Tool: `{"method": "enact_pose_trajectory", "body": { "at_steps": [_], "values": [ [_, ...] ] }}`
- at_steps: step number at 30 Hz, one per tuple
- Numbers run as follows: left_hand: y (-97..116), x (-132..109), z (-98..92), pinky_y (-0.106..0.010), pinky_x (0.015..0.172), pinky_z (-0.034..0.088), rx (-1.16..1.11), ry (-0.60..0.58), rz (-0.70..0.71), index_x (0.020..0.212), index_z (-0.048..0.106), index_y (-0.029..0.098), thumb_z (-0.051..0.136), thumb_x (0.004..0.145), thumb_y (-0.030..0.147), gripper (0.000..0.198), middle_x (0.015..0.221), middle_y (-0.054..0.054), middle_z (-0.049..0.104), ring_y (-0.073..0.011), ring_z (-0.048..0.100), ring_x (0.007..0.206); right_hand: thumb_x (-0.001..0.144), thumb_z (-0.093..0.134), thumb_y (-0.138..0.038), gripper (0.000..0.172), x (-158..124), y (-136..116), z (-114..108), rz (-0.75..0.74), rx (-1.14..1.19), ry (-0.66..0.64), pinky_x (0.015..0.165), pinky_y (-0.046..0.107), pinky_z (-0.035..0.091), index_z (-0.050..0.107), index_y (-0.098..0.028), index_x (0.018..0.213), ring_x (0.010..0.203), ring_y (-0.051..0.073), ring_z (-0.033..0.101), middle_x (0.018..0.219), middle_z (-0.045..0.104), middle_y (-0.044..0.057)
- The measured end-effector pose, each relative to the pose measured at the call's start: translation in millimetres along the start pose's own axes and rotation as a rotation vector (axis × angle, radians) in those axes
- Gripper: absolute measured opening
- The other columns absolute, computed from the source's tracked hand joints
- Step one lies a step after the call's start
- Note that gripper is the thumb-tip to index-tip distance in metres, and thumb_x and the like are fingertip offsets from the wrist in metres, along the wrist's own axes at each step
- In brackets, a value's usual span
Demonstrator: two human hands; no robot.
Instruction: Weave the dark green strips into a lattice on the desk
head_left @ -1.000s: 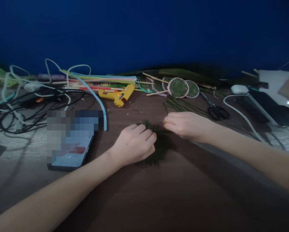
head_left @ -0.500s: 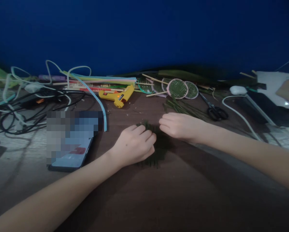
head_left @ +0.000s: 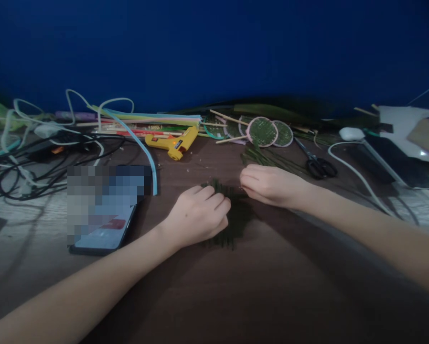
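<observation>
A small mat of dark green woven leaf strips [head_left: 236, 222] lies on the brown table, its loose ends sticking out at top and bottom. My left hand [head_left: 199, 212] rests over its left side, fingers curled down onto it and covering much of the weave. At the upper right edge of the mat, my right hand [head_left: 266, 184] is closed in a pinch. Whatever sits between those fingertips is too dark and small to make out. Just behind my right hand lies a bunch of loose green leaf strips [head_left: 272, 159].
Behind the hands lie a yellow glue gun [head_left: 173, 143], round woven fans [head_left: 262, 132] on sticks and black-handled scissors [head_left: 320, 167]. A phone [head_left: 107, 212] lies by my left forearm. Tangled cables [head_left: 12, 179] spread at far left; a white cord [head_left: 358, 179] runs at right.
My right hand has shifted slightly right, away from my left hand, which keeps its place on the woven strips. The whole view has moved very slightly.
</observation>
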State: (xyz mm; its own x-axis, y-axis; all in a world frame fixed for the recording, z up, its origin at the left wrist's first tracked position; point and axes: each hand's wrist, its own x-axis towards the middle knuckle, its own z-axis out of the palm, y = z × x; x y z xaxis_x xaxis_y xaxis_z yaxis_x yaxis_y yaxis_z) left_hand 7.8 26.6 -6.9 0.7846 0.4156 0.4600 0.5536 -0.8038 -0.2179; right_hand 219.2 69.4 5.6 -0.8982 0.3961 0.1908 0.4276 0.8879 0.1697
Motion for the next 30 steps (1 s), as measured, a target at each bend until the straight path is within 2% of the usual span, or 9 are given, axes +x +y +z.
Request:
{"method": "enact_pose_trajectory", "body": {
  "at_steps": [6, 11, 20, 25, 30],
  "values": [
    [0.2, 0.1, -0.1, -0.028, 0.054, 0.045, -0.009, -0.002, -0.001, 0.077, 0.065, 0.015, 0.045, 0.08, 0.018, 0.02, 0.065, -0.002, 0.063, -0.0158, 0.057, 0.064, 0.09, 0.036, -0.016, 0.025, -7.7, 1.8, -2.8, 0.062, 0.13, -0.007, 0.069, 0.031, 0.046, 0.06, -0.012, 0.082, 0.077, 0.018, 0.054, 0.081, 0.062, 0.01],
    [-0.1, 0.2, 0.5, -0.028, 0.054, 0.044, -0.001, 0.011, -0.004, 0.076, 0.065, 0.015, 0.045, 0.08, 0.017, 0.02, 0.064, -0.002, 0.063, -0.0157, 0.057, 0.063, 0.088, 0.036, -0.009, 0.026, -11.2, 0.5, -1.7, -0.013, 0.022, 0.001, 0.068, 0.031, 0.047, 0.062, -0.011, 0.087, 0.08, 0.019, 0.055, 0.09, 0.065, 0.011],
    [0.0, 0.4, 1.1, -0.027, 0.053, 0.045, 0.001, 0.007, -0.003, 0.077, 0.066, 0.015, 0.044, 0.08, 0.017, 0.022, 0.064, -0.003, 0.063, -0.0156, 0.058, 0.064, 0.088, 0.035, -0.009, 0.029, -1.2, -4.9, 0.6, -0.099, -0.109, 0.0, 0.055, 0.029, 0.039, 0.057, -0.014, 0.068, 0.064, 0.017, 0.048, 0.068, 0.058, 0.007],
    [0.1, 0.4, 1.0, -0.027, 0.054, 0.045, 0.004, 0.018, -0.006, 0.076, 0.065, 0.015, 0.045, 0.08, 0.018, 0.021, 0.065, -0.003, 0.064, -0.0155, 0.058, 0.064, 0.087, 0.037, -0.011, 0.025, -3.2, -3.6, 2.1, -0.039, -0.068, 0.001, 0.058, 0.029, 0.041, 0.059, -0.012, 0.075, 0.07, 0.018, 0.051, 0.076, 0.061, 0.009],
    [0.4, 0.0, 0.9, -0.028, 0.054, 0.044, -0.001, 0.01, -0.007, 0.076, 0.065, 0.015, 0.046, 0.079, 0.017, 0.02, 0.065, -0.003, 0.063, -0.0159, 0.057, 0.064, 0.088, 0.037, -0.015, 0.024, -3.3, -2.7, 4.7, 0.112, 0.072, 0.056, 0.067, 0.031, 0.046, 0.06, -0.01, 0.082, 0.077, 0.02, 0.055, 0.082, 0.063, 0.012]
  ]
}}
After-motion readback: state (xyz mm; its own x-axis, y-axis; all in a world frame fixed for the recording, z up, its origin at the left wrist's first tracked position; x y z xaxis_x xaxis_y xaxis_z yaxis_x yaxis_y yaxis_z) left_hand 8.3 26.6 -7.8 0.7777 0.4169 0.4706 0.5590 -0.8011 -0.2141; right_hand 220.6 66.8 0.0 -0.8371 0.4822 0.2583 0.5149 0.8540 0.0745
